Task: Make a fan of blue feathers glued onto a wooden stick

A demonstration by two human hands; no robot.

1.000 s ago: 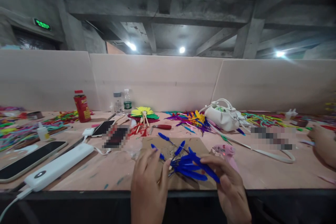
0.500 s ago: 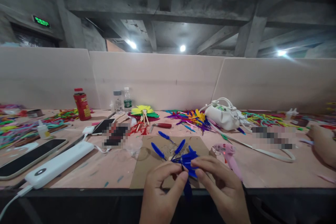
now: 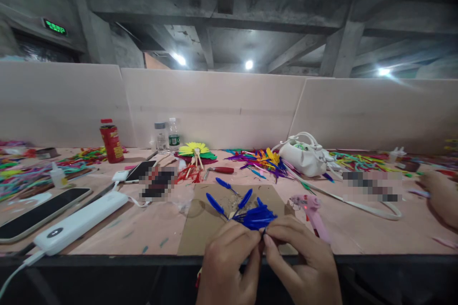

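My left hand (image 3: 229, 259) and my right hand (image 3: 302, 259) meet just above the table's front edge, fingertips pinched together. Between them shows a small dark blue bit of a feather (image 3: 264, 231); the rest of it is hidden by my fingers. Right behind my fingertips lies a bunch of blue feathers (image 3: 256, 215) on a brown board (image 3: 193, 236). Farther back on this board are single blue feathers, one at the left (image 3: 215, 204), one near the middle (image 3: 245, 198) and one at the back edge (image 3: 223, 184).
A pink glue gun (image 3: 313, 214) lies right of the board. Behind are a red-handled tool (image 3: 223, 170), colored feathers (image 3: 255, 159), a yellow feather piece (image 3: 195, 148) and a white handbag (image 3: 302, 157). A white power bank (image 3: 82, 224) and a phone (image 3: 45, 212) lie left. Another person's arm (image 3: 442, 200) is at right.
My hands have come closer together, and the left has moved right. The feather that hung below my fingers is now mostly hidden. More of the blue bunch on the board shows.
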